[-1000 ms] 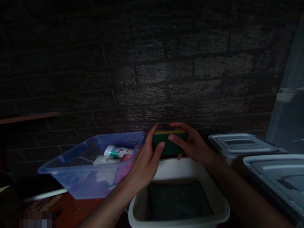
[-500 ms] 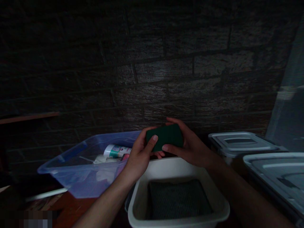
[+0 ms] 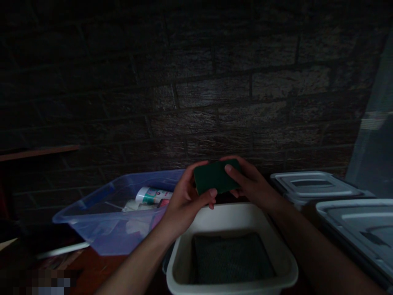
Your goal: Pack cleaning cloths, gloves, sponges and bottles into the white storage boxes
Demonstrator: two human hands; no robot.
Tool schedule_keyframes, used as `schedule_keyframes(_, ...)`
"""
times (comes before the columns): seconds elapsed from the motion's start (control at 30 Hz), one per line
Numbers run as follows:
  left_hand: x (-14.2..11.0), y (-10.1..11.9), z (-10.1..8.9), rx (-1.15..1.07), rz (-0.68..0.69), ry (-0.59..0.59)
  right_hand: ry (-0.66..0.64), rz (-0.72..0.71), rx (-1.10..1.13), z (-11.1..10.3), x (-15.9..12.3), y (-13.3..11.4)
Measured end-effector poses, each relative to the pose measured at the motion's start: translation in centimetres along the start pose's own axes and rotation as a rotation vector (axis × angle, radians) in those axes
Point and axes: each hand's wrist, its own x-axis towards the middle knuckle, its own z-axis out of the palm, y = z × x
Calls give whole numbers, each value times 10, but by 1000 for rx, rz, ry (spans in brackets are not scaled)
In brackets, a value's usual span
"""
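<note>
A dark green scrub sponge [image 3: 215, 177] is held up in front of a dark brick wall, its green face toward me. My left hand [image 3: 184, 200] grips its left and lower edge with the thumb on the front. My right hand [image 3: 250, 183] holds its right side, thumb laid across the top right corner. Both hands hover over the far rim of a white plastic tub [image 3: 184, 250], which has a dark grey cloth or pad [image 3: 231, 258] lying flat in its bottom.
A clear bluish plastic bin [image 3: 92, 213] stands left of the tub, holding a white and teal bottle [image 3: 152, 196] and other small items. Two grey lidded containers [image 3: 310, 186] [image 3: 359, 229] sit at the right. The room is very dim.
The sponge has been turned in my hands: a second ago its yellow edge showed on top, now only the green face shows. Both hands shifted their grip slightly.
</note>
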Motion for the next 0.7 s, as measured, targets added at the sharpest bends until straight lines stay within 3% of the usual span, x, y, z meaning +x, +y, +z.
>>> schedule_keyframes(0.23, 0, -4, 1, 183, 80, 112, -44, -176, -94, 2, -3, 2)
schedule_keyframes(0.7, 0, -3, 1, 132, 97, 105, -102, 2, 34, 5, -4, -3)
